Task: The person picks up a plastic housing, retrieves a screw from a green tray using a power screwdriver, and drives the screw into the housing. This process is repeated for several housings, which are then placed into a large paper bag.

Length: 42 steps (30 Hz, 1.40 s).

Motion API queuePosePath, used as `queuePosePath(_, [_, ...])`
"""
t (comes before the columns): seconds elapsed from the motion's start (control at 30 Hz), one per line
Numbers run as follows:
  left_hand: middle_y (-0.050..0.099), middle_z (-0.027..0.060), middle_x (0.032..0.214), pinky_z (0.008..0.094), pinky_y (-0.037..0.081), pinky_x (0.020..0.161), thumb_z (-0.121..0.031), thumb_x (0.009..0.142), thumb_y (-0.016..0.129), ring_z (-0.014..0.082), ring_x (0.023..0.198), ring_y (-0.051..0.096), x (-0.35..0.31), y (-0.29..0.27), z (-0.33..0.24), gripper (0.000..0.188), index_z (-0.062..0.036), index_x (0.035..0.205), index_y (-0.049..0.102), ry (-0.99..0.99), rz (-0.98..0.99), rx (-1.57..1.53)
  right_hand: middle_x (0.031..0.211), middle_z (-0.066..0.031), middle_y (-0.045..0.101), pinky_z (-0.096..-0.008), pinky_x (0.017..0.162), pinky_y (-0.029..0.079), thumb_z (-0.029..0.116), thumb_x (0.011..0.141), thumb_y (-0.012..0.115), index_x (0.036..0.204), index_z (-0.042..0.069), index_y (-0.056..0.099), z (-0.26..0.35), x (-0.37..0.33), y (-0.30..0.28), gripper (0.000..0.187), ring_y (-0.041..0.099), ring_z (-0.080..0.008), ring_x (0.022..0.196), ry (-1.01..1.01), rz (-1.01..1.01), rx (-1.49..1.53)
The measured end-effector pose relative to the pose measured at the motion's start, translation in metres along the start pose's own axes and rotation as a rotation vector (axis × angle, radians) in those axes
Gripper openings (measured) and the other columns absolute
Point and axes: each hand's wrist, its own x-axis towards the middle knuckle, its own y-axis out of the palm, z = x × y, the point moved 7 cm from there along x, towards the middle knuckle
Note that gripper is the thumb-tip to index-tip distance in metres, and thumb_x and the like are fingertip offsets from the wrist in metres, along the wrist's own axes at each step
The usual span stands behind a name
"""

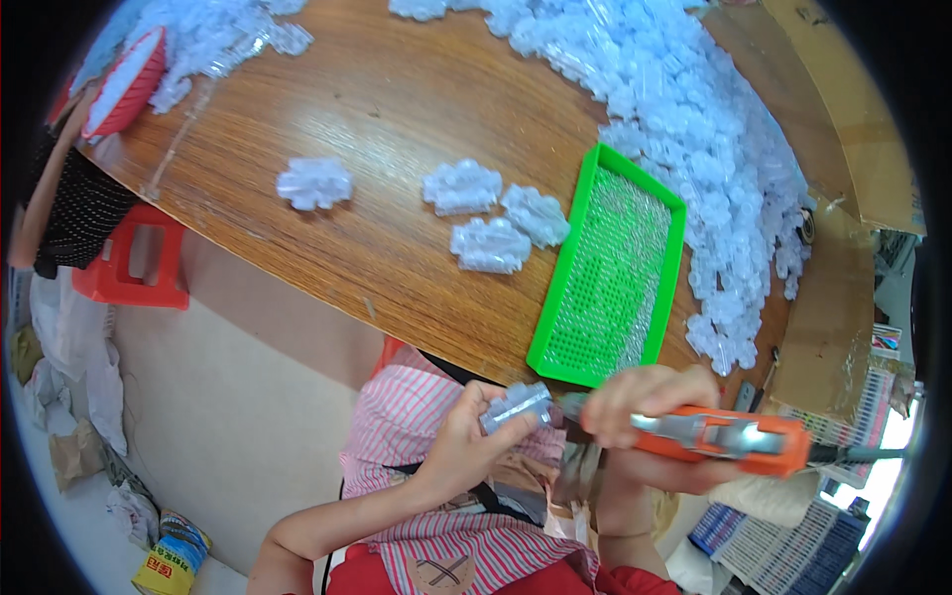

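My left hand (461, 446) is closed round a clear plastic piece (518, 407) with a bumpy, scalloped outline, held over my lap just off the table edge. In my right hand (645, 407) is an orange and silver power screwdriver (739, 438), lying nearly level with a dark cable at its far right end. Its tip points left at the plastic piece; whether the two touch I cannot tell. Beyond my hands a green perforated tray (548, 327) holds many small silver screws (635, 213). Left of it lie several similar clear pieces (491, 245).
A large heap of clear pieces (714, 178) spreads along the right of the wooden table (387, 119), beside cardboard (828, 327). Another pile (213, 45) sits at the far left, near a red basket (129, 84) and another person's arm. A red stool (139, 260) stands below.
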Motion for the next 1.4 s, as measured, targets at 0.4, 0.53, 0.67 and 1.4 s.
queuePosePath(0.4, [0.06,0.0236,0.102,0.0449,0.048,0.076,-0.025,0.084,0.067,0.0387,0.095,0.059,0.032,-0.067,-0.202,0.04,0.003,0.107,0.051,0.447,-0.497,1.238,0.062,-0.0073,0.051,-0.0282,0.043,0.046,0.07,0.081,0.05,0.092,-0.001,0.046,0.035,0.025,-0.026,0.072,0.052,-0.0165,0.048,-0.208,-0.169,-0.088])
queuePosePath(0.53, [0.059,0.0218,0.099,0.0463,0.049,0.074,-0.027,0.085,0.065,0.0401,0.087,0.061,0.044,-0.057,-0.198,0.034,-0.0024,0.104,0.051,0.568,-0.442,1.313,0.06,-0.0076,0.05,-0.028,0.04,0.044,0.07,0.082,0.05,0.092,-0.001,0.045,0.036,0.023,-0.029,0.072,0.05,-0.0165,0.046,-0.243,-0.203,-0.103])
queuePosePath(0.67, [0.06,0.0143,0.099,0.0421,0.051,0.072,-0.032,0.087,0.062,0.0348,0.083,0.062,0.042,-0.045,-0.203,0.031,-0.007,0.106,0.06,0.535,-0.495,1.45,0.06,-0.0079,0.049,-0.0283,0.039,0.044,0.069,0.082,0.05,0.092,-0.001,0.045,0.038,0.022,-0.037,0.071,0.05,-0.0168,0.045,-0.248,-0.217,-0.091])
queuePosePath(1.4, [0.062,0.0061,0.101,0.0273,0.051,0.083,-0.004,0.083,0.069,0.0133,0.092,0.062,-0.001,-0.036,-0.125,0.045,-0.0039,0.121,0.045,-0.062,0.188,0.269,0.064,-0.0061,0.052,-0.0308,0.046,0.045,0.076,0.078,0.046,0.096,-0.001,0.05,-0.01,0.01,-0.03,0.079,0.052,-0.0167,0.053,-0.12,-0.152,-0.097])
